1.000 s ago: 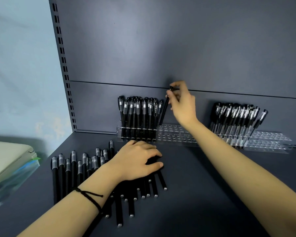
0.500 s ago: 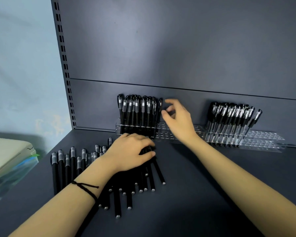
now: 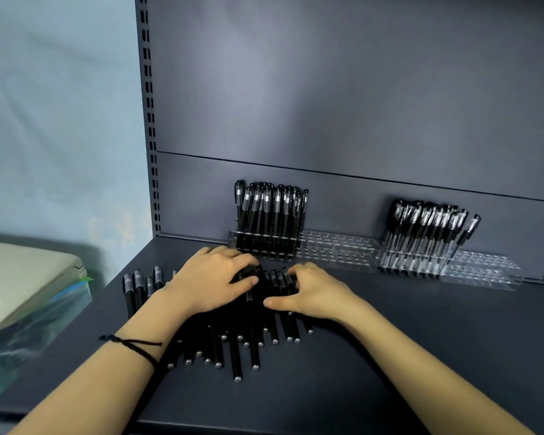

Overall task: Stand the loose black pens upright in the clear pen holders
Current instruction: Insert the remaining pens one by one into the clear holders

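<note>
Several loose black pens (image 3: 252,346) lie in a pile on the dark shelf (image 3: 405,356), tips toward me. My left hand (image 3: 211,277) rests on the pile's far end, its fingers and thumb curled around a few pens. Just to its right, my right hand (image 3: 314,291) lies on the same pile with fingers spread and thumb out, holding nothing. Behind the hands, a clear pen holder (image 3: 336,249) has standing pens (image 3: 270,211) filling its left part. A second clear holder (image 3: 484,271) farther right holds another upright group (image 3: 431,227).
The grey back panel (image 3: 327,105) rises right behind the holders, with a slotted upright post (image 3: 148,120) at the shelf's left end. A beige box on plastic-wrapped items (image 3: 22,287) sits to the left, lower than the shelf.
My right hand let go of a pen it stood in the left holder, then came down and toward me onto the loose pile. The left hand stayed on the pile.
</note>
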The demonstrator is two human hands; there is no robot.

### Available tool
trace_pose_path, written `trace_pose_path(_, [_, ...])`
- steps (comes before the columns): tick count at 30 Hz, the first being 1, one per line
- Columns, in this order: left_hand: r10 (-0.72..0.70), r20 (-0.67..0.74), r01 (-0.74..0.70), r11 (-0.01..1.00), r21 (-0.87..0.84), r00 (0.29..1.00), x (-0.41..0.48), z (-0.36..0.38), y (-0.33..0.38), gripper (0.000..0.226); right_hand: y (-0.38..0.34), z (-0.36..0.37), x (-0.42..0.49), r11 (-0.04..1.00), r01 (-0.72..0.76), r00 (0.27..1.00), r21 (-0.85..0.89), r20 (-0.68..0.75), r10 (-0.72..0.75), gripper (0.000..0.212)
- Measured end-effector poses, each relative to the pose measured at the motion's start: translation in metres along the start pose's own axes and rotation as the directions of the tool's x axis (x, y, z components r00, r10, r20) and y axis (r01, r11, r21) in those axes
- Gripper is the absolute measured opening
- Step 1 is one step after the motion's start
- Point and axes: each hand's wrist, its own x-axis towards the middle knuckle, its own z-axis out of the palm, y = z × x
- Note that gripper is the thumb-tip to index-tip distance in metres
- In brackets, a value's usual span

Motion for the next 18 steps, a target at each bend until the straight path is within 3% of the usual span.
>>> trace_pose_path(2, [0.001, -0.004, -0.001, 0.999, -0.032, 1.0, 0.0, 0.002, 0.002, 0.048, 0.006, -0.006, 0.004, 0.995, -0.055, 0.998, 0.079, 0.025, 0.053, 0.077])
trace_pose_path(4, [0.019, -0.001, -0.019, 0.999, -0.04, 1.0, -0.002, 0.003, 0.004, 0.048, 0.016, -0.013, 0.008, 0.986, -0.123, 0.992, 0.109, 0.031, 0.12, 0.075])
trace_pose_path(11, [0.027, -0.071, -0.032, 0.997, -0.071, 0.997, -0.003, 0.004, 0.011, 0.037, 0.029, -0.02, 0.007, 0.983, -0.184, 0.983, -0.016, 0.027, 0.184, 0.041])
trace_pose_path(15, [-0.014, -0.111, 0.006, 0.997, -0.072, 0.994, -0.003, 0.003, 0.017, 0.033, 0.032, -0.015, 0.008, 0.983, -0.178, 0.984, -0.048, -0.003, 0.178, 0.054])
trace_pose_path(18, [-0.047, -0.11, 0.04, 0.997, -0.066, 0.993, 0.001, 0.002, 0.021, 0.031, 0.039, -0.016, 0.004, 0.992, -0.124, 0.992, -0.021, 0.008, 0.124, 0.05])
